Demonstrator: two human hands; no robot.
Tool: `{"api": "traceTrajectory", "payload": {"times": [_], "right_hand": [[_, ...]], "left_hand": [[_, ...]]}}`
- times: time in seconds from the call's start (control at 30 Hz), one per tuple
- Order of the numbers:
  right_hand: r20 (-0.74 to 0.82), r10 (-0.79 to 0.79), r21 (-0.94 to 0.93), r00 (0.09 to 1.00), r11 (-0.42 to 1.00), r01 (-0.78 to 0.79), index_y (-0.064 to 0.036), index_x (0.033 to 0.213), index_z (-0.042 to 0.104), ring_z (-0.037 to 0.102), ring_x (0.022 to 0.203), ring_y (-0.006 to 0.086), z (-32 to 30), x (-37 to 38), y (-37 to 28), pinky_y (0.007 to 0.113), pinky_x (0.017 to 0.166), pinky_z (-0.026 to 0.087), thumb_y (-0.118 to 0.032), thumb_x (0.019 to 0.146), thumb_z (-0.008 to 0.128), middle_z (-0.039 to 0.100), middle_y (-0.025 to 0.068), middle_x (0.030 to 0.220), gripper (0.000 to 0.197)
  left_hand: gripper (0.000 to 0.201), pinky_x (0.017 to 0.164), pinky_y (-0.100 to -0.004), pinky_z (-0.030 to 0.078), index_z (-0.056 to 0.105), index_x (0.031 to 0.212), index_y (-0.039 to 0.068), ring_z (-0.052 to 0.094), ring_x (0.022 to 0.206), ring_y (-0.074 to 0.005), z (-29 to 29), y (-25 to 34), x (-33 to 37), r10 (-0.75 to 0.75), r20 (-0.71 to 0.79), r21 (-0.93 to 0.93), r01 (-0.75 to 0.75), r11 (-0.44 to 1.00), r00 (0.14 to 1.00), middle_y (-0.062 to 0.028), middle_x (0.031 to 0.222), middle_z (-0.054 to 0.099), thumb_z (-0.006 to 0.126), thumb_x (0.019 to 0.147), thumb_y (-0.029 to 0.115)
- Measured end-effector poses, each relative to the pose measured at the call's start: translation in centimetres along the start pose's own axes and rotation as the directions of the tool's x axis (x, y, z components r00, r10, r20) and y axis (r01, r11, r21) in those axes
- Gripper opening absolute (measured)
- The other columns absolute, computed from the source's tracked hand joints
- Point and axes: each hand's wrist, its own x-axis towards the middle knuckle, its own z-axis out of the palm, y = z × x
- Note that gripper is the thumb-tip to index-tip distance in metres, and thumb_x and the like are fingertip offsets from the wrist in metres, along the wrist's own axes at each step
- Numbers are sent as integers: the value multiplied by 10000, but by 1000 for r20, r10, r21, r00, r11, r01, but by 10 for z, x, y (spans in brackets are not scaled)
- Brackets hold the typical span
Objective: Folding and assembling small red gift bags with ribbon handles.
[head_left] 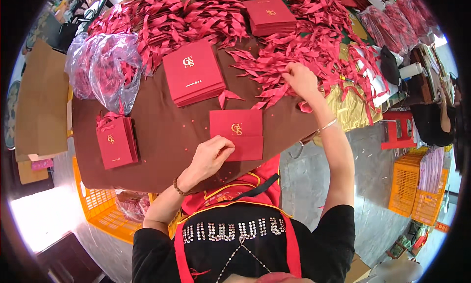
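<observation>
Red, gold-monogrammed rectangular paper bag (240, 125), its lower left under the curled left grip (212, 155).
On the brown-clothed table (159, 145); right grip (300, 80) curls at red fabric ribbons (270, 84); cannot tell whether either grip holds anything.

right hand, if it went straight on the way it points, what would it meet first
The right hand would probably meet the heaped red ribbons just beyond its fingertips; depth is unclear, so it may already touch some.
</observation>
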Motion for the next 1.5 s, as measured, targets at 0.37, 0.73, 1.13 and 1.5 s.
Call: {"api": "traceTrajectory", "payload": {"times": [0.37, 0.73, 1.13, 1.5], "right_hand": [[132, 17, 817, 991, 565, -118, -88, 991, 578, 432, 638, -20, -57, 13, -16, 144, 537, 305, -167, 903, 581, 502, -87, 723, 118], [179, -174, 956, 968, 264, -129, -84, 1012, 535, 561, 761, 80, -77, 24, -63, 209, 667, 434, -164, 946, 492, 594, 1, 849, 112], [1, 118, 926, 993, 374, -45, -87, 1046, 512, 602, 719, 98, -84, 30, -28, 207, 573, 455, -225, 955, 482, 599, 10, 914, 168], [98, -96, 618, 991, 786, 15, -8, 1203, 520, 532, 952, 112, -40, 16, -37, 241, 798, 446, -185, 890, 587, 586, 31, 1036, 366]], "left_hand": [[107, 697, -251, 466, 603, 905, -7, 578, 764, -96, -9, 18, 34, -123, -19, -456, 101, 884, 992, -58, 802, 630, 603, 858, 90], [564, 791, -357, 425, 612, 998, 84, 568, 936, -150, -17, 51, 185, -133, 163, -873, 206, 443, 978, -16, 969, 614, 358, 919, 581], [222, 650, -244, 470, 610, 1070, 47, 609, 750, -109, -52, 29, 232, -86, -2, -817, 48, 575, 996, -6, 861, 651, 519, 926, 189], [409, 640, -325, 462, 574, 1070, 15, 530, 629, -130, -115, 40, 171, 54, 49, -953, 30, 301, 997, 24, 613, 497, 431, 960, 383]]}}
